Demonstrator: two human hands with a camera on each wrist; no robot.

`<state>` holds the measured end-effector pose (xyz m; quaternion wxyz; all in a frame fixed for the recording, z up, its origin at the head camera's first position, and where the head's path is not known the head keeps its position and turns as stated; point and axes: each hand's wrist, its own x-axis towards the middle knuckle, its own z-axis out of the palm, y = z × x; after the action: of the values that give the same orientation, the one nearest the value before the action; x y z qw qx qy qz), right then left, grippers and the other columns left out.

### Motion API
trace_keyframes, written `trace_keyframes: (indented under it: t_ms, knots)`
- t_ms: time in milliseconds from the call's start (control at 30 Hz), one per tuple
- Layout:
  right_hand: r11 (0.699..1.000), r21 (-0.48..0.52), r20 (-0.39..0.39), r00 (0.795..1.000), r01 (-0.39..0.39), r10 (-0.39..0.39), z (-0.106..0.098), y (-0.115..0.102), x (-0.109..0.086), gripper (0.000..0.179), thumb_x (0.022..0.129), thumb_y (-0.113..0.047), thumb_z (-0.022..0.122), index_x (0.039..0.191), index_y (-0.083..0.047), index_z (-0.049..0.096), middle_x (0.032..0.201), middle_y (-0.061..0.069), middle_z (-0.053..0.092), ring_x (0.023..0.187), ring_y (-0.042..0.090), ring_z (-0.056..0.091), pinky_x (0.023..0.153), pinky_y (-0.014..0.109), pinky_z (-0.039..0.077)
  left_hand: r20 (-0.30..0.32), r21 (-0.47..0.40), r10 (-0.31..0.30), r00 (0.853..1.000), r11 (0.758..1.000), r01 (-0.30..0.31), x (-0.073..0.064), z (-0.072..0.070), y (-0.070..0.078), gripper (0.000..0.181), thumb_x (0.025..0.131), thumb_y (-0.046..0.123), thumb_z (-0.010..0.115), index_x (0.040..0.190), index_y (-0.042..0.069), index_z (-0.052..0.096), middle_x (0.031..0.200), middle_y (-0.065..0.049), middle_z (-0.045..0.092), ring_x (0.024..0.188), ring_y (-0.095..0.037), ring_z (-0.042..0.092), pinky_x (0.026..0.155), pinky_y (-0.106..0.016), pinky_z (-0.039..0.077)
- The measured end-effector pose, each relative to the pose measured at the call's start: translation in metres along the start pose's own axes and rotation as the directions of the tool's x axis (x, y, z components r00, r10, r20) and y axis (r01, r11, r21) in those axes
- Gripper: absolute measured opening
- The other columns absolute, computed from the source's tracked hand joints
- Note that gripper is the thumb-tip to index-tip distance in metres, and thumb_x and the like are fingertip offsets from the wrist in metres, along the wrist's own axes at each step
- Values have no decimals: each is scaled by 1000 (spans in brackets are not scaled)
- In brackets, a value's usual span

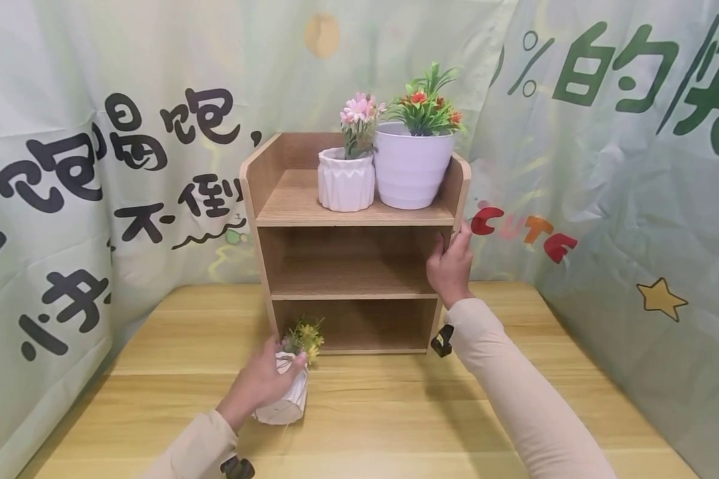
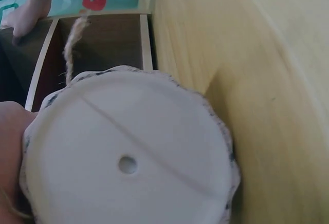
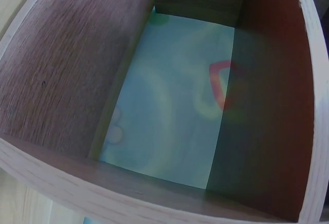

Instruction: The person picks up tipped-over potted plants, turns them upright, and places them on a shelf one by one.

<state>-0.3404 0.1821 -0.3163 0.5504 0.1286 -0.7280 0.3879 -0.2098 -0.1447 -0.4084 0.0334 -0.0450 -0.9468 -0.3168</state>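
My left hand grips a small white flowerpot with yellow flowers, tilted above the table before the shelf's lower left corner. In the left wrist view the pot's round underside faces the camera, with a hole near its middle and a strand of twine beyond. My right hand holds the right side panel of a three-tier wooden shelf, beside the middle tier. The right wrist view looks into a shelf compartment; that hand is out of its frame.
On the top tier stand a white fluted pot with pink flowers and a larger white pot with red flowers and green leaves. A wooden table carries the shelf. Printed curtains hang behind and at both sides.
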Motion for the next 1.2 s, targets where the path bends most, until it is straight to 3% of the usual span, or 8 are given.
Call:
trace_keyframes:
  t_ms: [167, 300, 500, 700, 933, 1067, 1200]
  knots:
    - [1000, 1, 7, 1000, -15, 15, 1, -1, -1, 43, 94, -4, 52, 131, 7, 35, 119, 33, 53, 111, 46, 55, 96, 55, 44, 29, -6, -1, 1000, 1000, 2, -3, 2, 0, 88, 93, 60, 48, 143, -10, 30, 129, -41, 46, 115, -58, 46, 93, -67, 39]
    - [1000, 5, 9, 1000, -30, 29, 1, -1, -2, 43, 93, -4, 53, 131, 7, 35, 120, 33, 53, 111, 46, 55, 96, 55, 44, 73, 10, -37, 997, 999, 36, -4, 0, 2, 89, 89, 57, 57, 143, -7, 31, 123, -43, 46, 111, -58, 48, 89, -66, 42]
    - [1000, 15, -1, 1000, -22, 22, 0, -2, 0, 44, 93, -4, 54, 131, 6, 35, 120, 32, 53, 112, 45, 55, 97, 54, 44, 52, -23, -25, 998, 999, 26, -3, 0, 1, 81, 82, 45, 72, 136, -5, 38, 116, -36, 53, 104, -47, 55, 87, -60, 45]
    - [1000, 6, 17, 1000, -12, 12, 0, -2, 0, 43, 95, -5, 52, 131, 8, 34, 121, 33, 52, 113, 45, 55, 97, 54, 43, 34, -49, -20, 999, 999, 22, -3, 1, -1, 79, 78, 42, 75, 134, -2, 43, 109, -25, 59, 88, -31, 58, 77, -51, 49]
    - [1000, 3, 19, 1000, -16, 16, 0, -1, -3, 42, 95, -5, 52, 130, 8, 34, 119, 33, 53, 111, 46, 55, 97, 54, 44, 18, -63, 46, 999, 997, -45, -5, 7, -1, 80, 79, 42, 76, 140, 1, 44, 129, -26, 54, 106, -38, 56, 90, -57, 45]
    - [1000, 11, 10, 1000, -23, 23, 1, -1, -3, 42, 94, -3, 53, 130, 7, 35, 118, 33, 53, 111, 46, 55, 96, 54, 44, 22, -72, 87, 996, 994, -85, -6, 9, 1, 77, 77, 40, 77, 137, 4, 47, 127, -23, 55, 103, -36, 57, 86, -55, 48]
    - [999, 23, -13, 1000, -23, 23, 3, 0, -1, 41, 94, -3, 53, 130, 6, 36, 118, 32, 54, 111, 46, 55, 96, 54, 44, 22, -80, 124, 992, 989, -121, -7, 10, 5, 76, 76, 40, 78, 136, 6, 48, 126, -24, 56, 109, -45, 54, 86, -57, 47]
